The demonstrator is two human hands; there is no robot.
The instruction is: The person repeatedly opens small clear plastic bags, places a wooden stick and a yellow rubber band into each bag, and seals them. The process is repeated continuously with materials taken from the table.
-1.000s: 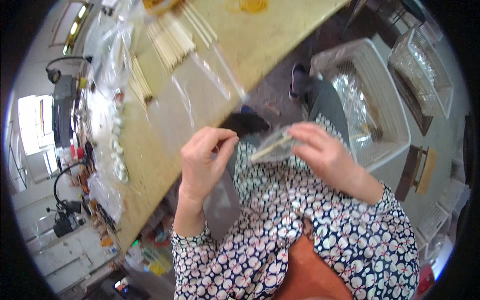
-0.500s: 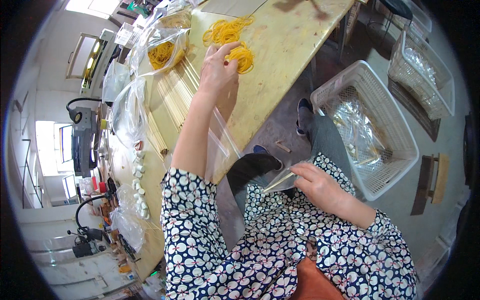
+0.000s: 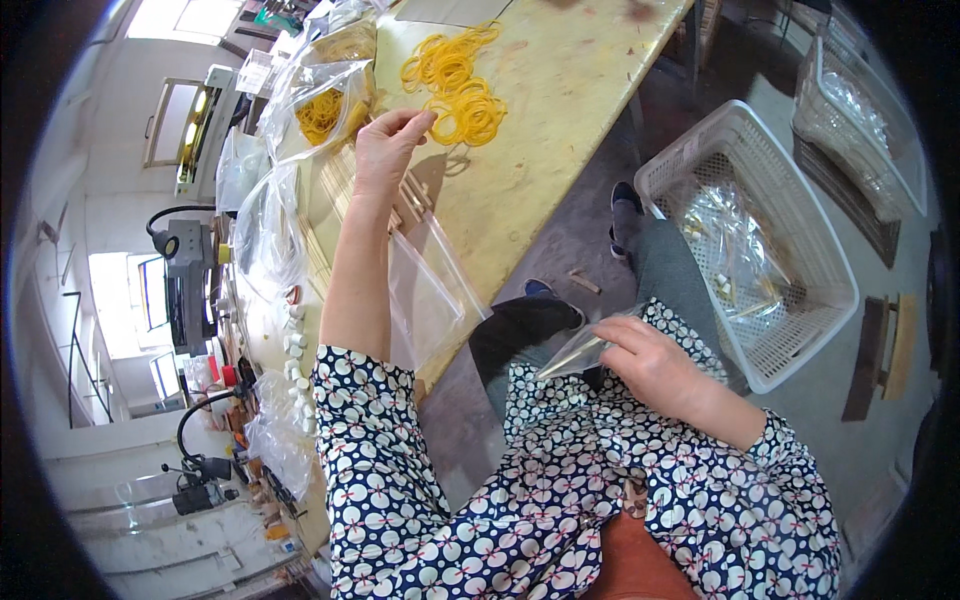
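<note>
My left hand (image 3: 385, 155) is over the table with thumb and fingers pinched together, apparently on a yellow rubber band that is hard to separate from the pile behind. Beside its fingertips lie yellow rubber bands (image 3: 468, 118) in loose heaps. Low over my lap, my right hand (image 3: 655, 370) is closed on a clear plastic bag (image 3: 572, 345) with thin pale sticks (image 3: 570, 357) in it. Under my left forearm, a bundle of long pale sticks (image 3: 325, 205) and flat clear bags (image 3: 425, 290) lie on the table, partly hidden.
A clear bag of rubber bands (image 3: 320, 112) stands at the table's far left. Small white cylinders (image 3: 295, 350) line the left side near desk lamps. To my right, a white plastic basket (image 3: 825, 265) on the floor holds filled clear bags; another basket (image 3: 815, 95) stands beyond.
My left hand has drawn left and slightly down from the rubber bands, its fingers now pinched. The right hand still grips the plastic bag near my lap.
</note>
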